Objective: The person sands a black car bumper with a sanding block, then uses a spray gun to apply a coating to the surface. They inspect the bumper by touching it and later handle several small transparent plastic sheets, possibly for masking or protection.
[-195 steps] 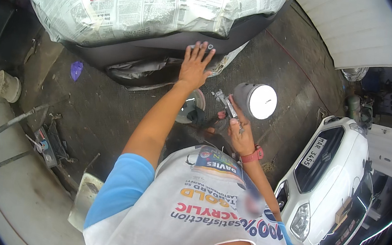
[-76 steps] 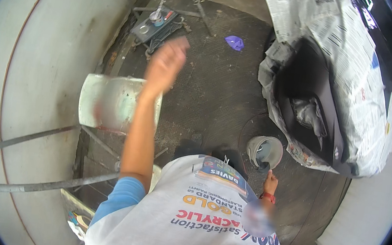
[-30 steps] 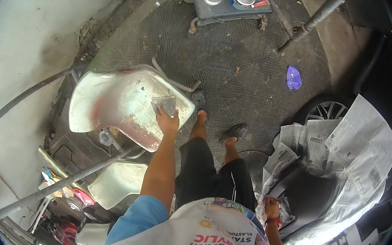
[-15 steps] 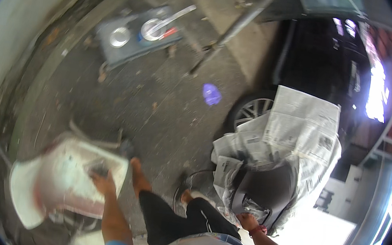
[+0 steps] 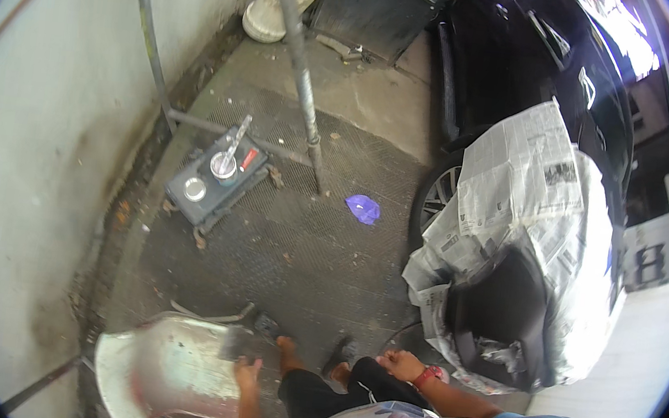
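Note:
My left hand [image 5: 247, 372] is closed round the near edge of a flat grey pad [image 5: 234, 343], blurred by motion; its kind cannot be made out. The pad is over the right side of a whitish curved panel [image 5: 188, 374] with a reddish worn patch; whether it touches is unclear. Bent metal tubing [image 5: 211, 313] shows past the panel's far edge. My right hand [image 5: 398, 364], a red band at its wrist, is held in front of my right thigh with curled fingers. What they hold, if anything, is hidden.
A grey toolbox [image 5: 215, 205] bears an open can, a round lid and a red-handled tool. A metal post [image 5: 303, 90] stands beyond it. Purple plastic [image 5: 362, 209] lies on the floor. At right are a dark car [image 5: 525, 57], newspaper [image 5: 512, 171] and a dark moulded part [image 5: 501, 306].
My view has swung left and up, showing more wall. My right hand has moved left, off the dark moulded part to my thigh. My left hand with the pad is nearer the panel's right edge.

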